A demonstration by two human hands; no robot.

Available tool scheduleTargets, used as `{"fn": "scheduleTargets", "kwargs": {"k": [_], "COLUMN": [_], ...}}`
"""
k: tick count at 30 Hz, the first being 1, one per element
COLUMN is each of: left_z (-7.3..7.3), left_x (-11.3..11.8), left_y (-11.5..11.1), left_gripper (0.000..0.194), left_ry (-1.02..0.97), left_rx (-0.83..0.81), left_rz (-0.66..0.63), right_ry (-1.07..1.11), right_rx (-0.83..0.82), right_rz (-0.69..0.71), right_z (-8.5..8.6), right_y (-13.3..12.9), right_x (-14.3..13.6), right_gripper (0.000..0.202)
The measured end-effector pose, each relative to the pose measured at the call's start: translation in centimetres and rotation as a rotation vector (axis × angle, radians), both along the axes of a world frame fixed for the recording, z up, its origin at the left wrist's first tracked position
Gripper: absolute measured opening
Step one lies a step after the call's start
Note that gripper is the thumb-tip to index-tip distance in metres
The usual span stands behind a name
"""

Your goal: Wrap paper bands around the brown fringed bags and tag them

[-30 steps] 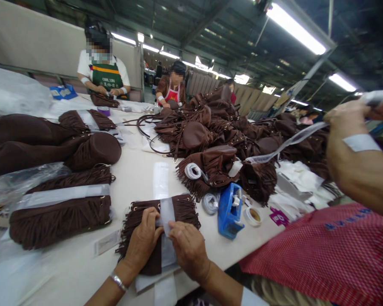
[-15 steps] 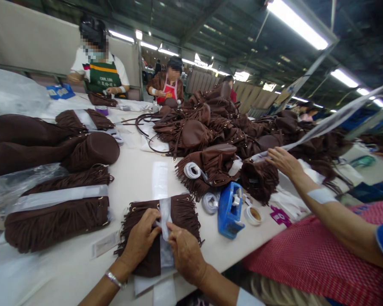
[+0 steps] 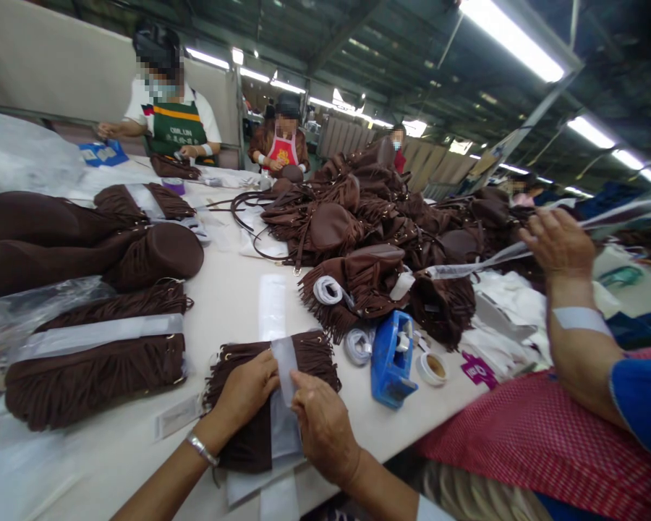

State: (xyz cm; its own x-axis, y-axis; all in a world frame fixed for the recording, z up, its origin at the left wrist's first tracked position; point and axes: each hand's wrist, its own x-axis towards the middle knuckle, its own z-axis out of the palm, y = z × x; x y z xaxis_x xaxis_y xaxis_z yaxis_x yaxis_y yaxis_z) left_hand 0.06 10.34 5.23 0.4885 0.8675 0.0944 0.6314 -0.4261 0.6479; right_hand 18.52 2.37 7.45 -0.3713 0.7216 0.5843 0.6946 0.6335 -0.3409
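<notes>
A dark brown fringed bag [image 3: 244,445] lies flat on the table before me, with a translucent plastic strip [image 3: 285,427] running across its middle. My left hand [image 3: 249,391] rests on the bag, its fingers closed at the strip's left edge. On the other side, my right hand [image 3: 325,423] pinches the strip's right edge between thumb and forefinger. The fingertips of both hands are partly hidden. Another pale strip [image 3: 273,307] stretches along the table beyond the bag.
Right of the bag stand a blue tape dispenser [image 3: 391,362] and a tape roll [image 3: 431,369]. A heap of brown bags [image 3: 347,210] fills the far side. Wrapped bags [image 3: 98,369] lie left. At right, a co-worker's hand [image 3: 561,242] holds a long plastic strip. Other people work opposite.
The strip between my hands now lies smoother and wider over the bag. My left fingers have curled in more. The co-worker's hand at right has risen and moved right, pulling the long strip.
</notes>
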Motion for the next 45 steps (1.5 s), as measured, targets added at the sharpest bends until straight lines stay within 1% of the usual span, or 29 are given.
{"fn": "scheduleTargets", "kwargs": {"k": [4,7,11,14,17,20,24,28,35,39,45], "left_z": [0.5,0.6,0.2,-0.1,-0.3,-0.2,-0.1,-0.3,-0.5,-0.3,-0.4], "left_x": [0.6,0.8,0.9,1.0,1.1,1.1,1.0,0.9,0.6,0.4,0.2], "left_y": [0.1,0.1,0.3,0.7,1.2,1.5,1.5,1.6,1.8,1.8,1.8], "left_gripper": [0.014,0.015,0.01,0.007,0.012,0.019,0.025,0.029,0.03,0.027,0.015], "left_ry": [0.045,0.063,0.117,0.164,0.204,0.227,0.221,0.203,0.169,0.148,0.139], "left_rx": [0.008,0.0,-0.028,-0.052,-0.075,-0.1,-0.117,-0.107,-0.049,-0.027,-0.004], "left_rz": [0.027,0.058,0.14,0.197,0.238,0.26,0.256,0.236,0.155,0.114,0.068], "right_ry": [-0.095,-0.162,-0.281,-0.322,-0.359,-0.392,-0.431,-0.47,-0.486,-0.484,-0.494], "right_rx": [0.077,0.09,0.081,0.069,0.043,0.026,0.017,-0.009,0.015,-0.017,-0.076], "right_rz": [-0.003,0.019,0.121,0.136,0.149,0.151,0.157,0.18,0.199,0.199,0.197], "right_z": [0.9,1.0,-0.1,-1.3,-1.8,-1.8,-1.6,-1.7,-1.7,-1.9,-2.2], "right_y": [0.5,0.8,0.6,0.3,0.2,0.2,0.2,0.1,0.1,0.1,0.1], "right_x": [-0.3,-0.4,-0.3,-0.2,-0.1,0.0,0.0,0.0,0.0,0.2,0.3], "right_gripper": [0.016,0.018,0.02,0.02,0.019,0.019,0.019,0.018,0.016,0.015,0.013]}}
